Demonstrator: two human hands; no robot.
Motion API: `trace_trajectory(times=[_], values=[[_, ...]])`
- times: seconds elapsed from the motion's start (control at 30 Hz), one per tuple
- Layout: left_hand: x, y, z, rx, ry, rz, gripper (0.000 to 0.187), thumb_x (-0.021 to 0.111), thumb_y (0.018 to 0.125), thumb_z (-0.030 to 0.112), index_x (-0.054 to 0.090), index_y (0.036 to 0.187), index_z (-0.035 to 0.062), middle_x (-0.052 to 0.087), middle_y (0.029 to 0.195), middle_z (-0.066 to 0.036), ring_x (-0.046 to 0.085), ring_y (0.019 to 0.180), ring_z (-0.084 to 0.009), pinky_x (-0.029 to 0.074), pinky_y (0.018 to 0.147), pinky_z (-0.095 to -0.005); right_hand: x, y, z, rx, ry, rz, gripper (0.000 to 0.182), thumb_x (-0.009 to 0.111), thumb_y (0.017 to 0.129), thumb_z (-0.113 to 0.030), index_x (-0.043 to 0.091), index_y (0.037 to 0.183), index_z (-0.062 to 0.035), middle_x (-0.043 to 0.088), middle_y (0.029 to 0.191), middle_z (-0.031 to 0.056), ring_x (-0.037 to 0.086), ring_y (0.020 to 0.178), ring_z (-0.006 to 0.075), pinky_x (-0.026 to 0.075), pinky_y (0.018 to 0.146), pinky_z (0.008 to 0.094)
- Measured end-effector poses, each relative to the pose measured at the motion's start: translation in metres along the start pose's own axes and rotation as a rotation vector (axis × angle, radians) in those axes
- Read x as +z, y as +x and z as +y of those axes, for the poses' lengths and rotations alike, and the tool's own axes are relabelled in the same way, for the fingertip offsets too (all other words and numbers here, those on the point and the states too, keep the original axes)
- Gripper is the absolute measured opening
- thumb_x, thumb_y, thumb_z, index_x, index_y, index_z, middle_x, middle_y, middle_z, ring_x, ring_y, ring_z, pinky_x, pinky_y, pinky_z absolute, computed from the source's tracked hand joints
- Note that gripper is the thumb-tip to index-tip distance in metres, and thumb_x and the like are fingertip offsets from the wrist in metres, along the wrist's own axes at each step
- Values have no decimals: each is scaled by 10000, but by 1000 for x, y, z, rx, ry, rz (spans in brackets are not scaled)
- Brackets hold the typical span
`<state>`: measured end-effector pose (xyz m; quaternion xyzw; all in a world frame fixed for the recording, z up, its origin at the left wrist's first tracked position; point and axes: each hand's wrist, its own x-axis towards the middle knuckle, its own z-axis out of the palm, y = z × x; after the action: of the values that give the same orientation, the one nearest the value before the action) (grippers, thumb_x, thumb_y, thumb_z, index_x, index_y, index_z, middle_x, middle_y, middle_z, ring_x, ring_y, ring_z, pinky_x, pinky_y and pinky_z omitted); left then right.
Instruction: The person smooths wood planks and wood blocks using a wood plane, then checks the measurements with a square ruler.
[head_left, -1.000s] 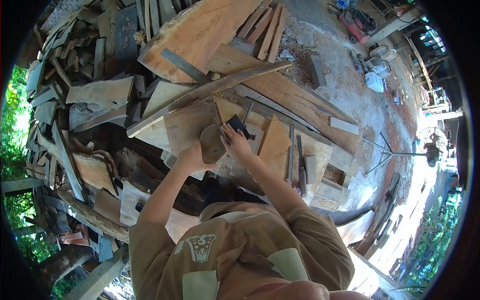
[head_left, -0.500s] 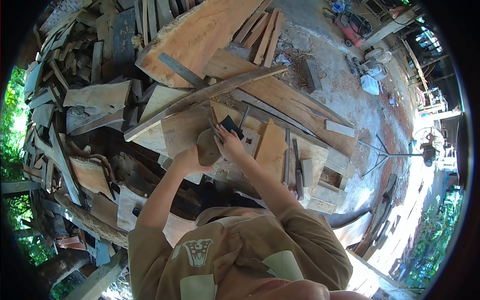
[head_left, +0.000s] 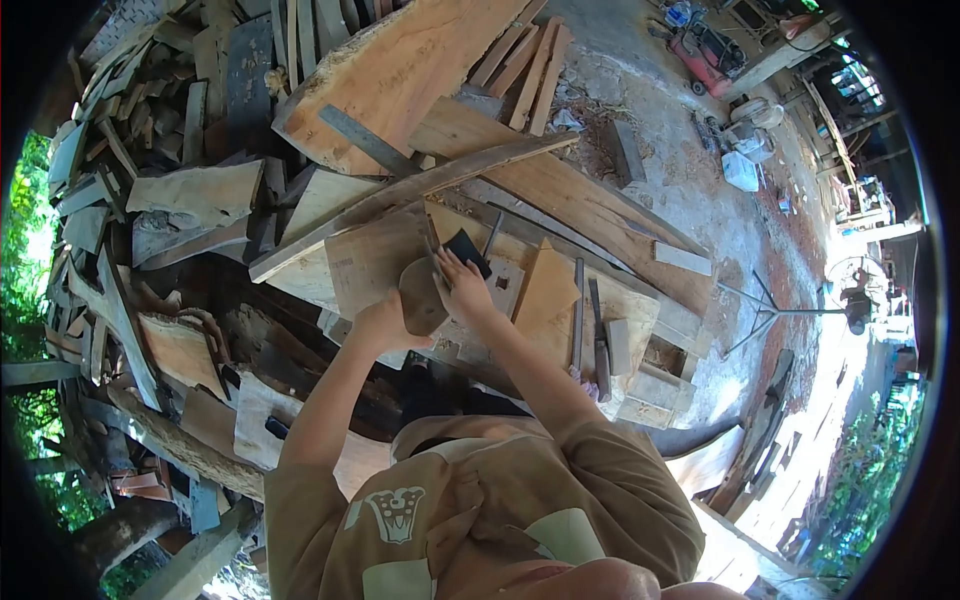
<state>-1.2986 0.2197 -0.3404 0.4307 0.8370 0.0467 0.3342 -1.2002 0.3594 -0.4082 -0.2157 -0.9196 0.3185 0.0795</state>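
My left hand [head_left: 382,324] is closed round the near left side of a small brown wooden piece [head_left: 421,300] with a rounded top edge. My right hand [head_left: 466,287] lies along the piece's right edge, its fingers pressed together on a dark sheet of sandpaper [head_left: 467,254]. Part of that sheet sticks out beyond the fingers; the rest is hidden under them. Behind the piece lies a flat brown board [head_left: 372,262] on the workbench. An angular light-brown board [head_left: 548,292] is to the right of my right hand.
Right on the bench are a long metal bar [head_left: 578,315], a slim tool with a dark blade [head_left: 598,325] and a small wood block [head_left: 618,346]. A long plank [head_left: 430,185] crosses behind. Scrap wood [head_left: 195,210] is heaped at left; a standing fan [head_left: 858,295] is at far right.
Both hands and the wooden piece have shifted very slightly right in view. The right hand sits a little lower along the piece's edge. Both grips look the same.
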Motion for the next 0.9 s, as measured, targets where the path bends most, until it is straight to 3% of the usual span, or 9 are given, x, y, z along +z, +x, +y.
trace_trajectory(times=[0.2,0.3,0.37,0.47,0.73,0.87,0.9], values=[[0,1,1,20,24,9,921,751,475,504,381,1049,-114,601,870,-233,612,822,-323,490,727,-363,-21,-52,-6,-92,76,-103,389,430,871,-218,443,1223,-52,401,1310,73,304,1253,191,234,1017,402],[-4,0,5,-18,43,-21,951,750,476,507,367,1070,-128,601,873,-235,612,820,-326,489,732,-358,-18,-31,-4,-45,85,-103,392,421,874,-218,438,1229,-53,402,1308,74,305,1251,184,234,1018,397],[-6,-2,9,-45,-29,-54,939,759,495,476,362,1097,-124,583,938,-250,577,902,-357,468,779,-370,-13,-6,-4,-7,70,-103,392,419,874,-217,436,1230,-54,402,1308,75,309,1248,183,234,1018,395],[-8,2,5,-42,-107,-91,952,757,501,477,361,1114,-134,558,993,-272,554,958,-353,449,818,-364,-7,14,-4,-3,-34,-116,416,430,875,-228,406,1258,-67,387,1318,75,323,1238,200,225,1029,393],[-22,6,-1,1,-114,-178,949,753,493,475,382,1106,-147,545,1028,-277,547,986,-331,435,845,-339,-37,-46,-7,94,362,-160,433,453,866,-233,401,1254,-47,427,1276,115,384,1178,265,259,1009,400],[-11,7,-5,29,-111,-103,946,752,494,470,379,1104,-150,542,1032,-277,541,995,-333,431,850,-335,-32,-29,-11,190,310,-185,431,433,873,-247,403,1251,-43,437,1266,116,392,1169,270,267,1004,391],[-11,7,-5,28,-115,-110,946,752,494,470,379,1104,-150,542,1032,-277,541,995,-333,431,850,-335,-29,-16,-10,81,212,-164,426,421,876,-254,412,1241,-34,442,1261,114,394,1168,268,274,998,390]])
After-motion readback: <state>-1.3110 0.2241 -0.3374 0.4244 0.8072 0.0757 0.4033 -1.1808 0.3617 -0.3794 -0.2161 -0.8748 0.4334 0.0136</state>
